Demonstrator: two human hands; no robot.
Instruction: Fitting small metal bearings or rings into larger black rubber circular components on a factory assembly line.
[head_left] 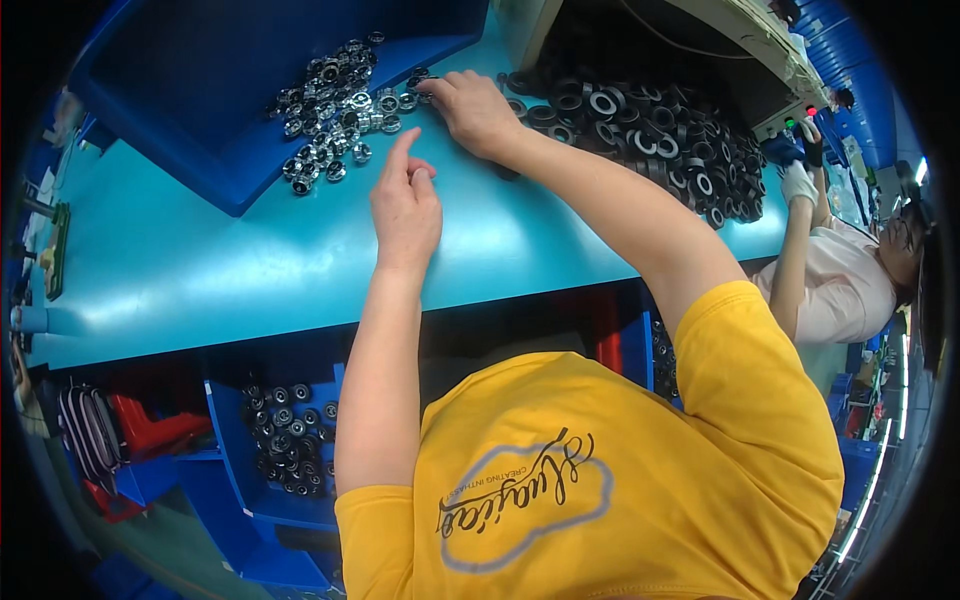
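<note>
My right hand (474, 114) reaches across the teal tabletop, with thumb and fingers closed at a small dark-and-chrome wheel hub (420, 75). The fingers partly cover this piece. Close by on the nearer side, my left hand (408, 210) is raised above the table. Its index finger is stretched out, the other fingers are bent, and nothing shows in it. Beyond and left of it lies a heap of shiny chrome wheel hubs (345, 118), spilling from a blue bin. Right of my right hand spreads a large pile of black rings (660, 135), some with pale faces.
The blue bin (237, 190) lies tipped on the teal table (230, 270). Behind the rings is a pale-edged container (690, 28). Under the table, a blue compartment (230, 440) holds several dark wheels (290, 430). A person wearing gloves (797, 185) works at the right.
</note>
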